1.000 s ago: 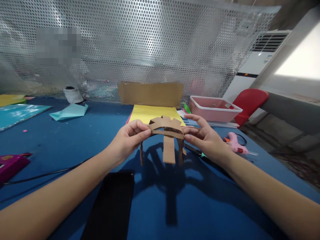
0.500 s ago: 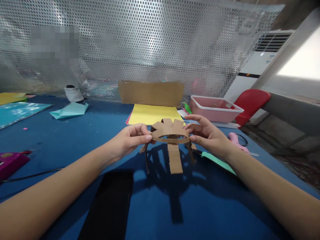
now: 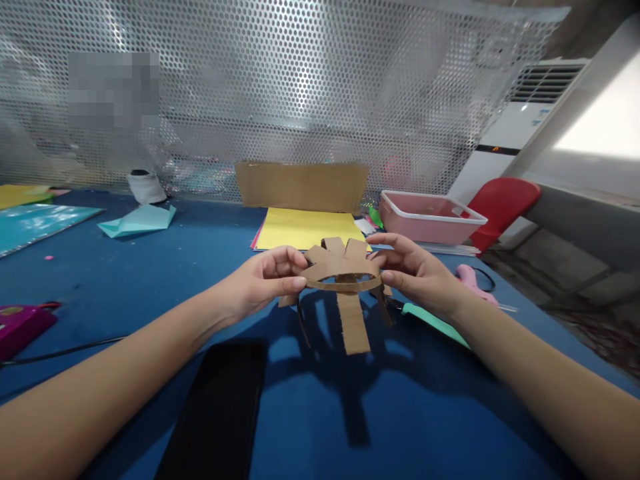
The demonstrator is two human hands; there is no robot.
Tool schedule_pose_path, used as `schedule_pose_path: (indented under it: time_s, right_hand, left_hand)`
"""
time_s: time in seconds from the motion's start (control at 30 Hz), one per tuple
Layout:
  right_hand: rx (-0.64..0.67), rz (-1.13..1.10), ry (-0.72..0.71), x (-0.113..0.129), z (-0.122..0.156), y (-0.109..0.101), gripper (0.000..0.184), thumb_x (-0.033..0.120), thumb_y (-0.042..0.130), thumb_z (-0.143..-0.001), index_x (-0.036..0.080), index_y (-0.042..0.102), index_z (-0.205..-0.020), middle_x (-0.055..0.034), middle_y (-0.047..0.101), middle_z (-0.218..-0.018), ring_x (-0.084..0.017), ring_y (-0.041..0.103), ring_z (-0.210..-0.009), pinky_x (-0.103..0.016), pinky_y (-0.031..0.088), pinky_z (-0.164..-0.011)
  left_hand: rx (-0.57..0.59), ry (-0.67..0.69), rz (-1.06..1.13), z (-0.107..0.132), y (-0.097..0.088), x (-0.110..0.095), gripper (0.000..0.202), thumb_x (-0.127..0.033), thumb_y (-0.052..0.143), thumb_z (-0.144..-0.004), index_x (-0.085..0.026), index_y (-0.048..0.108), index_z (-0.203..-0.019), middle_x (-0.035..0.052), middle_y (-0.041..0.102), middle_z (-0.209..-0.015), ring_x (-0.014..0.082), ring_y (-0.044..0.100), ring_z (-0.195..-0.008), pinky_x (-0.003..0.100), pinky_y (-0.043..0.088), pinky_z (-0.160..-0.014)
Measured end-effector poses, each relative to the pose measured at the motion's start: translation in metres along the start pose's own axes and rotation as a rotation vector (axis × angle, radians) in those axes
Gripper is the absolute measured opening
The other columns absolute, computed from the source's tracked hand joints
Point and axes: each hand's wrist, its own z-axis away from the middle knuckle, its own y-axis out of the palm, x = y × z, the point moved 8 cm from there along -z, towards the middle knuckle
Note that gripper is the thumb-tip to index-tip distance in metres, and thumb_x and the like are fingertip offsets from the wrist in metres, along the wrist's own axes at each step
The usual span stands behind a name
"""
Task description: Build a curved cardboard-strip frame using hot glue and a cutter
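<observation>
Between my two hands, raised above the blue table, is a brown cardboard piece (image 3: 336, 268) with a thin curved rim at the front, tabs standing up at the back and several strips hanging down. My left hand (image 3: 273, 277) pinches its left end between thumb and fingers. At its right end, my right hand (image 3: 413, 270) grips the rim with the thumb in front and the index finger stretched out. Part of the right fingers is hidden behind the cardboard. Its shadow falls on the table (image 3: 310, 427) below.
A black phone (image 3: 215, 407) lies in front of my left forearm. Near my right arm are a green-handled tool (image 3: 435, 325) and a pink glue gun (image 3: 473, 283). Yellow paper (image 3: 313, 229), a cardboard sheet (image 3: 303, 187) and a pink basket (image 3: 430, 220) stand behind. A purple device (image 3: 25, 327) is left.
The cardboard piece has tilted slightly, its hanging front strip swinging a little to the right and down. Both hands keep hold of it, nearly in the same place.
</observation>
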Motion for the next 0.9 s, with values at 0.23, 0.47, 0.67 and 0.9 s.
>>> schedule_pose_path:
  time_s: [0.23, 0.47, 0.67, 0.9]
  right_hand:
    - [0.023, -0.065, -0.006, 0.0011, -0.0001, 0.0041, 0.053, 0.041, 0.077, -0.074, 0.028, 0.050, -0.118, 0.0041, 0.060, -0.078, -0.009, 0.053, -0.062, -0.022, 0.041, -0.055]
    - [0.034, -0.044, -0.019, 0.0010, -0.0010, 0.0045, 0.052, 0.042, 0.076, -0.075, 0.027, 0.050, -0.118, 0.0039, 0.060, -0.078, -0.009, 0.051, -0.061, -0.023, 0.040, -0.054]
    - [0.033, -0.016, -0.016, -0.0006, -0.0014, 0.0030, 0.053, 0.042, 0.076, -0.074, 0.027, 0.050, -0.118, 0.0034, 0.060, -0.077, -0.011, 0.053, -0.063, -0.025, 0.042, -0.057]
    - [-0.012, 0.062, -0.036, 0.0033, -0.0014, 0.0010, 0.049, 0.037, 0.075, -0.075, 0.027, 0.053, -0.117, -0.0010, 0.064, -0.089, -0.015, 0.061, -0.082, -0.030, 0.050, -0.072]
  left_hand:
    - [0.038, -0.002, 0.014, 0.0012, 0.0062, -0.0029, 0.028, -0.024, 0.080, -0.069, -0.018, 0.055, -0.082, -0.0025, 0.057, -0.069, 0.0085, 0.050, -0.056, 0.022, 0.036, -0.050]
    - [0.028, -0.039, -0.009, 0.0018, 0.0062, -0.0029, 0.032, -0.021, 0.081, -0.066, -0.018, 0.054, -0.083, -0.0023, 0.058, -0.069, 0.0091, 0.054, -0.058, 0.021, 0.037, -0.051]
    - [0.035, -0.044, -0.022, 0.0025, 0.0066, -0.0026, 0.028, -0.021, 0.079, -0.069, -0.017, 0.055, -0.083, -0.0008, 0.061, -0.071, 0.0116, 0.058, -0.063, 0.023, 0.040, -0.054]
    - [0.012, 0.006, -0.085, 0.0006, 0.0034, -0.0066, 0.030, -0.019, 0.079, -0.068, -0.018, 0.052, -0.079, -0.0024, 0.059, -0.072, 0.0089, 0.056, -0.063, 0.021, 0.043, -0.058]
